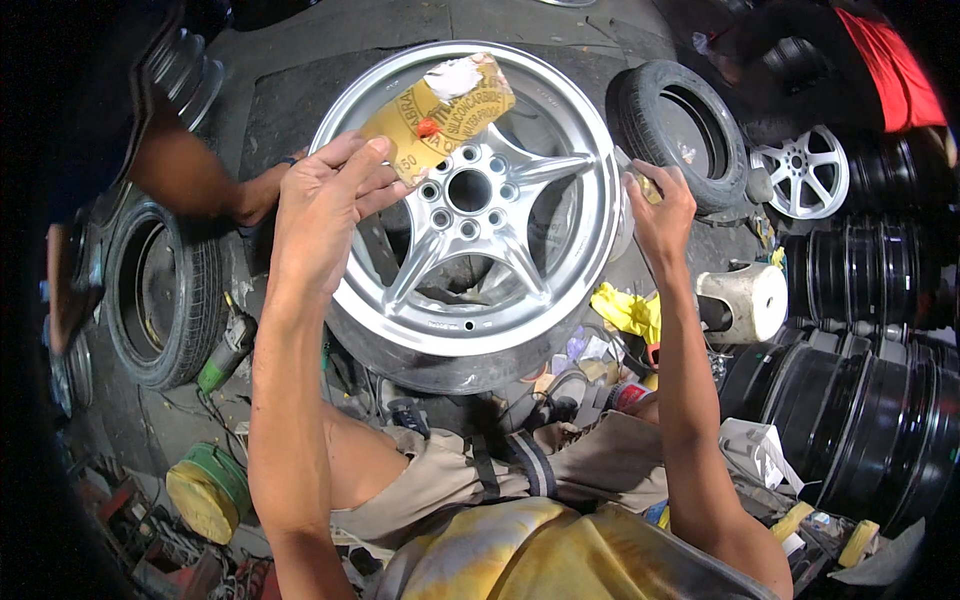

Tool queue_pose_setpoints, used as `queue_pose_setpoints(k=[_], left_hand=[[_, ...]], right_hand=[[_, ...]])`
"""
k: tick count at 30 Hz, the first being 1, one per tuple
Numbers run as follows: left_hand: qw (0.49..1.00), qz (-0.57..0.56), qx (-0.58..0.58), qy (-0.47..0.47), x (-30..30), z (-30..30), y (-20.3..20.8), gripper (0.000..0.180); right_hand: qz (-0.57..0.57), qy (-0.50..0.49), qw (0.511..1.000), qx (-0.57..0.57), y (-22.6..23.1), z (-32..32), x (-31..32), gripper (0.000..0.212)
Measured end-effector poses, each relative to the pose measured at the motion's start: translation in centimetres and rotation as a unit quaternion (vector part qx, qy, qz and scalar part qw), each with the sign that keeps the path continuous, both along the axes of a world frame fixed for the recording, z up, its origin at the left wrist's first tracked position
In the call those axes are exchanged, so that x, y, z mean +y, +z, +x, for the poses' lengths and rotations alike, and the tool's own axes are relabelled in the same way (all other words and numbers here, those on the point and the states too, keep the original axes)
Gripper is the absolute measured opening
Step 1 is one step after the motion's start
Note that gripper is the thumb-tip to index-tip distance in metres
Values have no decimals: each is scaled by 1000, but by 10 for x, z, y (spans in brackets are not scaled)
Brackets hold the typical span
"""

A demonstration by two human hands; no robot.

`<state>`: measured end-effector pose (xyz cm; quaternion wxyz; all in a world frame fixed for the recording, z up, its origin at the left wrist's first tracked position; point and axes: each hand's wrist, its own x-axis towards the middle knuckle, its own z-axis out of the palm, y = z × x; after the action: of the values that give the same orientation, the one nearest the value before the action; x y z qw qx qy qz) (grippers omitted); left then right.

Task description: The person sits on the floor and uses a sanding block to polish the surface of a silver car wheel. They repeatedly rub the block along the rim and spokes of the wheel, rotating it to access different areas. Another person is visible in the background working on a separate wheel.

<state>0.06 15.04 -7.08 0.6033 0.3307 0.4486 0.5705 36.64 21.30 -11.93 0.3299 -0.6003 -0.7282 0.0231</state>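
A silver alloy wheel rim [470, 335] with wide spokes lies face up in front of me, resting on a tyre [450, 377]. My left hand [335, 195] pinches the corner of a yellow-backed sheet of sandpaper [400, 125] between thumb and fingers. The sheet hangs over the rim's upper left spokes and has a white torn patch and a small red spot. At the rim's right edge, my right hand [662, 205] is closed on a small folded piece of sandpaper [648, 186], mostly hidden by the fingers.
Tyres stand or lie at left [165, 290] and upper right [680, 135]. A green angle grinder [225, 355] lies on the left floor. A white stool [755, 300], yellow cloth [628, 310] and black rims [830, 400] fill the right. Other people's limbs show at both upper sides.
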Motion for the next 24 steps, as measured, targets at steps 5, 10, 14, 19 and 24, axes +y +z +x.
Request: queue_pose_setpoints(k=[5,10,14,19,24], left_hand=[[999,-1,12,44,0,-10,1,17],[995,-47,44,77,-5,-32,-4,28],[984,-98,108,99,-20,-77,-31,32],[962,-234,137,8,-42,-91,-66,31],[952,-265,115,-107,-51,-73,-65,29]], right_hand=[[-92,-54,980,169,-16,46,-13,26],[-239,-50,912,329,-41,82,-19,28],[-303,-27,851,427,-49,56,-4,28],[-301,0,807,508,-68,34,27,26],[-298,0,798,524,-60,18,33,27]])
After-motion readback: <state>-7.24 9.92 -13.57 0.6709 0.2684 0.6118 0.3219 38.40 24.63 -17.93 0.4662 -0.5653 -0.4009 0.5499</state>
